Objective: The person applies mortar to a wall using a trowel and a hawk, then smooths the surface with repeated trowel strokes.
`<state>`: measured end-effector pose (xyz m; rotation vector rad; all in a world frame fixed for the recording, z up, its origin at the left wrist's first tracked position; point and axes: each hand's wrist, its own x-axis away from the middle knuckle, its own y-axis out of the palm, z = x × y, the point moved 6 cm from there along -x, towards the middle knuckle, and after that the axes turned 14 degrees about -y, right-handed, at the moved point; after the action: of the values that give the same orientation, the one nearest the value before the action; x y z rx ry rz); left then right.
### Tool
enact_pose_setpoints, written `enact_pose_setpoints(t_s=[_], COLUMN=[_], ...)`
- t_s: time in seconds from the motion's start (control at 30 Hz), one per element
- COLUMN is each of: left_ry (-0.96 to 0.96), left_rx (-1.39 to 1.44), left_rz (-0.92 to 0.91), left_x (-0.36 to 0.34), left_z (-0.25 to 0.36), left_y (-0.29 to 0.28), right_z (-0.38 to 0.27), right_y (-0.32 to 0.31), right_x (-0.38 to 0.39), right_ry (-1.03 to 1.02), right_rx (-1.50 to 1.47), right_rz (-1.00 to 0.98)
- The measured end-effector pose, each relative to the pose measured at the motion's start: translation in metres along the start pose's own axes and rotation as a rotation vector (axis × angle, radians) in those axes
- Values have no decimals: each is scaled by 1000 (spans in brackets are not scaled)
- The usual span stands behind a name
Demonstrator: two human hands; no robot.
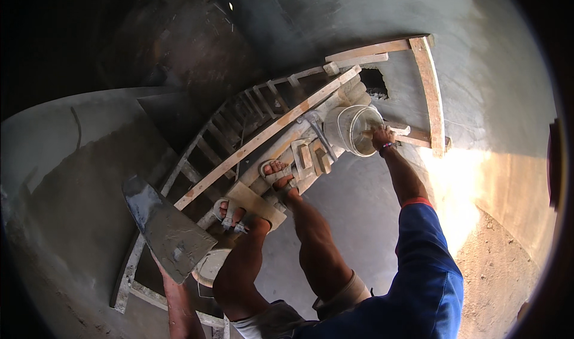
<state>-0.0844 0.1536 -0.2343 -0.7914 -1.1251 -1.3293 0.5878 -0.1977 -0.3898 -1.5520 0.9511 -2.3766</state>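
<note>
On the left, a grey, mortar-smeared plastering hawk (170,234) is held up above my left forearm. My left hand is hidden beneath it, so its fingers do not show. At the far right my arm reaches out to a whitish bucket (344,125) standing on the planks. My right hand (382,137) is closed at the bucket's rim, by a tan piece inside that I cannot make out. Two floats with wooden handles, one pale (304,158) and one brown (321,156), lie between my feet and the bucket.
My sandalled feet stand on a narrow scaffold with a flat board (257,204) across it. A wooden rail (269,136) and ladder-like slats (266,100) run along its far side. A second bucket (210,266) hangs low near my left leg. An upright timber (428,94) stands against the wall.
</note>
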Motion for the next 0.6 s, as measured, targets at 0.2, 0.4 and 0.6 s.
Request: enact_pose_setpoints(t_s=[0.2, 0.4, 0.6], left_ry=[-199, -226, -114], left_rx=[397, 804, 1065], left_rz=[-93, -333, -959], left_x=[33, 102, 150], left_z=[-33, -60, -58], left_y=[-11, 8, 39], right_z=[18, -2, 44], right_y=[23, 1, -35], right_x=[19, 63, 117], right_ry=[-548, -434, -678], right_rx=[112, 73, 318], right_rz=[166, -7, 174])
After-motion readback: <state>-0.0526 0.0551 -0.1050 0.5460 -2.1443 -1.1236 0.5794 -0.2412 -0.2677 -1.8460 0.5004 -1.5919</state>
